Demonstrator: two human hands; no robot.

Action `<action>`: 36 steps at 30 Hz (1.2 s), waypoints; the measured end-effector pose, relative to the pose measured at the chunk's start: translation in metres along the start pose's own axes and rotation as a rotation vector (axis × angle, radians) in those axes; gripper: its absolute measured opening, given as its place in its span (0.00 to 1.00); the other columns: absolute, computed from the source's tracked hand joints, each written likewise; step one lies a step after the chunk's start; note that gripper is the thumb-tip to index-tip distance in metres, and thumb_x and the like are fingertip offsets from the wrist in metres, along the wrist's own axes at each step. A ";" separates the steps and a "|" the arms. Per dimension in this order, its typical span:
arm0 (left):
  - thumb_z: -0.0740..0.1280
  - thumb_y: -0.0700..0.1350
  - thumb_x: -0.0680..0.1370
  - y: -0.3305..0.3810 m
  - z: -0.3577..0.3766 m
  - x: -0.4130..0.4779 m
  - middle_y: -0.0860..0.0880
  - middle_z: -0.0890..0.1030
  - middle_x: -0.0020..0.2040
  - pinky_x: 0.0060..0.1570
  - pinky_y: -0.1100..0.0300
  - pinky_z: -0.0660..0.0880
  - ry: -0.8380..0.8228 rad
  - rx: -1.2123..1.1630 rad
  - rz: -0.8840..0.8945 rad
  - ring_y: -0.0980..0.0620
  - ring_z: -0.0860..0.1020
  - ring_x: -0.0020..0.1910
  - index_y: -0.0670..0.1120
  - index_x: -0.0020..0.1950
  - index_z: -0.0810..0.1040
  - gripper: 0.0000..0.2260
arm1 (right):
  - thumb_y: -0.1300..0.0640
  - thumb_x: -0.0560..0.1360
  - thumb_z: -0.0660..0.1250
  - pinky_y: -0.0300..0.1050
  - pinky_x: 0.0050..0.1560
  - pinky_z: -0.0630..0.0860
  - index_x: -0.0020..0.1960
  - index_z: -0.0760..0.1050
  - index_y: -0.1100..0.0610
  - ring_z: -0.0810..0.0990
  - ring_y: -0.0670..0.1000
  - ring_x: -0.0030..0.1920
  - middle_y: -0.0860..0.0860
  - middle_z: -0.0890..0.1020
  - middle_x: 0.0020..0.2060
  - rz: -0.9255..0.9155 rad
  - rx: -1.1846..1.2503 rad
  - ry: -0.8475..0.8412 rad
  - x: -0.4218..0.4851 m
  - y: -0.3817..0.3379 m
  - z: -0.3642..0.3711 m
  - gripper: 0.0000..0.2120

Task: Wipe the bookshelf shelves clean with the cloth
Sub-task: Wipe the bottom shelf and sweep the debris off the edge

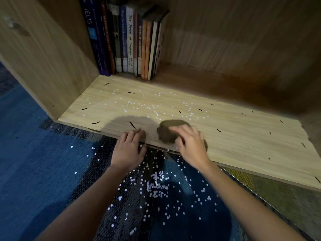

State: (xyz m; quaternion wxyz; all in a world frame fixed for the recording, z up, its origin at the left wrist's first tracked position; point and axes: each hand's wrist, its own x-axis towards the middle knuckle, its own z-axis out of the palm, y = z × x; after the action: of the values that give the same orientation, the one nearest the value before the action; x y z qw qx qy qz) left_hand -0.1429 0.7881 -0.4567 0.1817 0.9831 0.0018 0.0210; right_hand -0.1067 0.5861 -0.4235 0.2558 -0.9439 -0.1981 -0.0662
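The bottom shelf (pixel 234 136) of a light wooden bookshelf lies in front of me, strewn with small white paper dots (pixel 152 106) and thin dark slivers. My right hand (pixel 189 145) presses a bunched brown cloth (pixel 166 131) onto the shelf near its front edge. My left hand (pixel 128 148) rests with curled fingers on the front edge, just left of the cloth, holding nothing.
A row of upright books (pixel 128 40) stands at the back left of the shelf against the side panel (pixel 43 54). Many white dots (pixel 156 185) lie scattered on the dark blue carpet (pixel 34 171) below the edge. The right and back of the shelf are in shadow.
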 end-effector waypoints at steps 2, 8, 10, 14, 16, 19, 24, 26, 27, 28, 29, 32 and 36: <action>0.48 0.59 0.73 0.006 -0.002 0.002 0.51 0.68 0.68 0.67 0.53 0.60 0.001 -0.035 -0.027 0.47 0.64 0.65 0.49 0.69 0.68 0.28 | 0.60 0.77 0.58 0.46 0.62 0.59 0.66 0.70 0.48 0.67 0.48 0.60 0.44 0.75 0.59 0.069 -0.061 -0.046 -0.002 0.004 -0.003 0.20; 0.46 0.59 0.72 0.029 -0.007 0.010 0.48 0.73 0.62 0.65 0.51 0.66 -0.002 -0.239 0.132 0.47 0.70 0.62 0.46 0.65 0.73 0.31 | 0.63 0.74 0.60 0.54 0.61 0.66 0.64 0.72 0.48 0.70 0.46 0.55 0.40 0.74 0.55 0.086 0.269 0.048 -0.013 0.002 -0.010 0.20; 0.48 0.58 0.75 0.040 -0.012 0.015 0.46 0.73 0.63 0.62 0.55 0.67 0.041 -0.305 0.166 0.48 0.71 0.61 0.44 0.65 0.73 0.28 | 0.61 0.73 0.61 0.57 0.61 0.69 0.63 0.71 0.48 0.71 0.50 0.57 0.42 0.74 0.55 0.243 0.313 0.182 0.003 0.017 -0.016 0.20; 0.52 0.53 0.80 0.067 -0.027 0.039 0.48 0.70 0.64 0.57 0.61 0.64 0.064 -0.383 0.172 0.51 0.68 0.62 0.45 0.67 0.70 0.20 | 0.58 0.72 0.68 0.51 0.60 0.71 0.62 0.71 0.50 0.73 0.52 0.57 0.51 0.77 0.56 0.374 0.419 0.080 0.017 0.036 -0.027 0.19; 0.55 0.48 0.81 0.079 -0.028 0.053 0.47 0.70 0.65 0.62 0.58 0.64 0.041 -0.394 0.182 0.50 0.66 0.64 0.45 0.69 0.69 0.17 | 0.62 0.71 0.68 0.49 0.61 0.72 0.61 0.72 0.53 0.74 0.50 0.56 0.52 0.77 0.55 0.391 0.419 0.019 0.012 0.041 -0.030 0.19; 0.57 0.47 0.81 0.091 -0.017 0.066 0.46 0.68 0.67 0.67 0.55 0.62 -0.099 -0.316 0.163 0.48 0.64 0.65 0.45 0.71 0.66 0.18 | 0.60 0.73 0.66 0.54 0.62 0.70 0.61 0.73 0.53 0.71 0.52 0.59 0.50 0.74 0.55 0.391 0.325 0.027 0.008 0.043 -0.026 0.17; 0.59 0.56 0.79 0.122 0.002 0.077 0.45 0.61 0.72 0.70 0.46 0.56 -0.256 -0.199 0.113 0.44 0.57 0.70 0.51 0.74 0.60 0.25 | 0.70 0.74 0.58 0.45 0.58 0.73 0.59 0.74 0.58 0.74 0.48 0.50 0.53 0.74 0.54 0.435 0.371 0.180 0.010 0.053 -0.028 0.16; 0.61 0.62 0.75 0.138 0.010 0.079 0.45 0.57 0.73 0.70 0.46 0.54 -0.310 -0.078 0.066 0.42 0.54 0.71 0.54 0.75 0.56 0.32 | 0.71 0.74 0.58 0.48 0.60 0.73 0.56 0.75 0.59 0.75 0.50 0.52 0.52 0.76 0.52 0.443 0.302 0.229 0.009 0.067 -0.033 0.15; 0.63 0.64 0.72 0.146 0.014 0.080 0.44 0.56 0.72 0.70 0.46 0.55 -0.317 -0.030 0.042 0.41 0.54 0.71 0.54 0.74 0.58 0.34 | 0.70 0.74 0.58 0.49 0.61 0.72 0.55 0.76 0.59 0.75 0.51 0.54 0.52 0.76 0.52 0.438 0.250 0.228 0.008 0.076 -0.035 0.14; 0.66 0.63 0.71 0.152 0.016 0.080 0.44 0.58 0.71 0.70 0.46 0.57 -0.303 -0.028 0.019 0.41 0.55 0.70 0.53 0.72 0.61 0.33 | 0.68 0.75 0.59 0.50 0.61 0.72 0.55 0.76 0.58 0.74 0.51 0.55 0.51 0.76 0.51 0.425 0.194 0.219 0.007 0.083 -0.036 0.13; 0.69 0.60 0.71 0.155 0.018 0.082 0.44 0.59 0.68 0.69 0.47 0.60 -0.276 -0.074 0.001 0.42 0.57 0.69 0.52 0.68 0.66 0.29 | 0.66 0.75 0.59 0.50 0.61 0.71 0.55 0.76 0.56 0.73 0.51 0.56 0.50 0.77 0.51 0.404 0.134 0.208 0.007 0.090 -0.037 0.12; 0.69 0.44 0.72 0.144 0.013 0.088 0.45 0.65 0.64 0.63 0.53 0.69 -0.238 -0.232 0.010 0.46 0.64 0.64 0.48 0.60 0.72 0.17 | 0.62 0.76 0.58 0.50 0.61 0.67 0.56 0.76 0.55 0.71 0.52 0.57 0.50 0.77 0.54 0.347 0.011 0.183 0.009 0.107 -0.039 0.12; 0.68 0.38 0.71 0.124 -0.007 0.101 0.43 0.65 0.62 0.60 0.58 0.69 -0.013 -0.403 0.067 0.47 0.70 0.56 0.47 0.62 0.70 0.20 | 0.59 0.78 0.56 0.49 0.65 0.63 0.62 0.74 0.55 0.69 0.53 0.64 0.52 0.75 0.63 0.336 -0.090 0.117 0.022 0.126 -0.044 0.15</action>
State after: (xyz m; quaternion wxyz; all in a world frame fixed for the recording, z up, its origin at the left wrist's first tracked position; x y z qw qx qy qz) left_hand -0.0427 0.6757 -0.4016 0.3737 0.9266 -0.0363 0.0205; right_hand -0.0363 0.4712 -0.4386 0.2321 -0.9687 -0.0194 -0.0860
